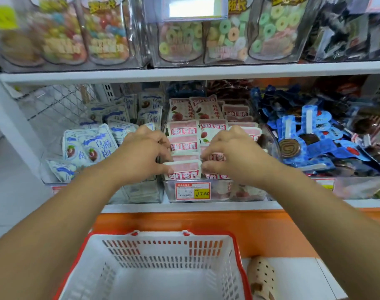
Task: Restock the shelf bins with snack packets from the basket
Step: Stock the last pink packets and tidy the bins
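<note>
While both hands work in the middle bin (219,191), its pink packets stand in two rows, front to back.
The left hand (145,152) pinches the left edge of the front packet (184,169). The right hand (232,156) pinches the edge of the stack (216,158) beside it, fingers curled close. The packets look light, soft and slick, and are probably crushable. Grip is best taken at the flat sealed edges, not the filled middle. The basket (167,250) below shows no packets.
</note>
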`<control>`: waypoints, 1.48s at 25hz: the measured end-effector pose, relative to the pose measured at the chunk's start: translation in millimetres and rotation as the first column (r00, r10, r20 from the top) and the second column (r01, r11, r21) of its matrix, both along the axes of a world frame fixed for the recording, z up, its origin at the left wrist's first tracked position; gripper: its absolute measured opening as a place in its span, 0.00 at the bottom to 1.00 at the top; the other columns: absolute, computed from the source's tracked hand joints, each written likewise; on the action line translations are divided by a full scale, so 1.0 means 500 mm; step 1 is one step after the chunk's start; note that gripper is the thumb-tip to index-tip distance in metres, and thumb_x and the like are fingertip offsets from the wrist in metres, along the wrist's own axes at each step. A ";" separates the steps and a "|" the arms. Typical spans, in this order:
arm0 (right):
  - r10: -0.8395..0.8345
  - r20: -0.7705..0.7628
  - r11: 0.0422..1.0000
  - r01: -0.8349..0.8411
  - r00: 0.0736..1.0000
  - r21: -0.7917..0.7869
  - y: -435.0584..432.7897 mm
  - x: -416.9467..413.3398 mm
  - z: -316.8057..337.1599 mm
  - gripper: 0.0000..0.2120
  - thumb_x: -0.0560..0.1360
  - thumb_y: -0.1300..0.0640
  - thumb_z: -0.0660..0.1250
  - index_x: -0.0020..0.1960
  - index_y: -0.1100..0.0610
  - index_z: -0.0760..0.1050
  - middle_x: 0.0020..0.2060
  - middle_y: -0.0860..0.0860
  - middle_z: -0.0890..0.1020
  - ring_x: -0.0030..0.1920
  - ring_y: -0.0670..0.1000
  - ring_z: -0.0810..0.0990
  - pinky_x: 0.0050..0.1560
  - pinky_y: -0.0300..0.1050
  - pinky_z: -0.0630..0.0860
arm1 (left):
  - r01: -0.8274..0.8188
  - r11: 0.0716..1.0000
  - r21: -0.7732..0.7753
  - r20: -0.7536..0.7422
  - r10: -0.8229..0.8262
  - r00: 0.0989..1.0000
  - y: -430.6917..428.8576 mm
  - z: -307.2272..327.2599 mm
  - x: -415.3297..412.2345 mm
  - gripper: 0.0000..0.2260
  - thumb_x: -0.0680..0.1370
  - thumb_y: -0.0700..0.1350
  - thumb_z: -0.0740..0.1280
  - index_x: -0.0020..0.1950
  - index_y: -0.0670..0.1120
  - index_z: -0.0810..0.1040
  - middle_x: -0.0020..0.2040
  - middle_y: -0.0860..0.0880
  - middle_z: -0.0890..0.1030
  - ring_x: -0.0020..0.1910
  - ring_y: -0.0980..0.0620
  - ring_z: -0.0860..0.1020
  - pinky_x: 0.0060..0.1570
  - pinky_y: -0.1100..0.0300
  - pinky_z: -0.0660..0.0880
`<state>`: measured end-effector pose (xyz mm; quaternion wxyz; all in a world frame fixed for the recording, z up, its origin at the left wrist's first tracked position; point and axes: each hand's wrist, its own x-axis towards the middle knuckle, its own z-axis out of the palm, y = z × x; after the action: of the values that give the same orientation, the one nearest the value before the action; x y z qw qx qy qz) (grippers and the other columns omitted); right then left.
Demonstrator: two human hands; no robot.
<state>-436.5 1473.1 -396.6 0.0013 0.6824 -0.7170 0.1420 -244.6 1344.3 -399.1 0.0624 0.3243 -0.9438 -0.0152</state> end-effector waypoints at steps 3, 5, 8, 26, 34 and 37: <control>-0.030 -0.023 0.999 0.030 0.999 -0.016 -0.038 0.041 -0.027 0.13 0.76 0.42 0.66 0.55 0.47 0.81 0.53 0.48 0.74 0.58 0.52 0.66 0.61 0.51 0.68 | -0.014 0.995 -0.102 0.017 0.016 1.000 0.008 -0.016 -0.001 0.11 0.74 0.60 0.69 0.52 0.58 0.84 0.62 0.62 0.71 0.61 0.54 0.61 0.61 0.54 0.59; -0.045 -0.017 0.999 0.045 0.999 0.005 -0.055 0.040 -0.024 0.12 0.76 0.41 0.65 0.50 0.47 0.83 0.51 0.49 0.74 0.57 0.53 0.66 0.60 0.51 0.69 | -0.014 0.994 -0.105 -0.004 0.013 1.000 0.007 -0.018 -0.001 0.10 0.75 0.60 0.68 0.51 0.58 0.84 0.63 0.63 0.70 0.63 0.54 0.61 0.62 0.53 0.58; -0.113 0.078 0.993 0.116 0.990 -0.031 -0.073 0.027 -0.003 0.13 0.78 0.41 0.62 0.49 0.45 0.83 0.52 0.49 0.75 0.59 0.53 0.65 0.62 0.51 0.66 | -0.022 1.000 -0.014 -0.119 0.020 0.993 -0.006 -0.012 0.004 0.10 0.75 0.60 0.67 0.49 0.59 0.84 0.62 0.65 0.72 0.62 0.55 0.61 0.60 0.55 0.56; -0.245 0.450 0.955 0.293 0.859 -0.040 -0.146 -0.022 -0.010 0.07 0.79 0.49 0.64 0.49 0.47 0.81 0.53 0.45 0.82 0.65 0.54 0.71 0.64 0.54 0.72 | -0.257 0.966 -0.004 -0.248 0.248 0.936 -0.045 0.007 -0.038 0.10 0.78 0.58 0.65 0.56 0.61 0.81 0.70 0.55 0.71 0.68 0.48 0.60 0.64 0.50 0.59; -0.294 0.404 0.938 0.342 0.866 -0.051 -0.204 -0.008 -0.035 0.07 0.74 0.52 0.72 0.37 0.49 0.82 0.43 0.45 0.84 0.53 0.52 0.79 0.56 0.51 0.77 | -0.317 0.932 -0.174 -0.032 0.316 0.948 -0.095 0.041 -0.107 0.08 0.76 0.53 0.68 0.51 0.53 0.83 0.51 0.52 0.78 0.58 0.47 0.69 0.58 0.49 0.64; -0.281 0.468 0.953 0.302 0.838 0.030 -0.206 -0.018 -0.013 0.06 0.76 0.53 0.69 0.42 0.51 0.82 0.47 0.48 0.85 0.50 0.52 0.81 0.56 0.53 0.78 | -0.282 0.959 -0.034 -0.080 0.279 0.957 -0.103 0.034 -0.103 0.08 0.75 0.58 0.68 0.49 0.57 0.82 0.48 0.57 0.80 0.55 0.49 0.72 0.60 0.50 0.63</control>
<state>-445.6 1370.3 -403.2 -0.1344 0.5108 -0.7881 0.3161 -296.1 1293.0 -381.9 0.1064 0.4527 -0.8853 0.0032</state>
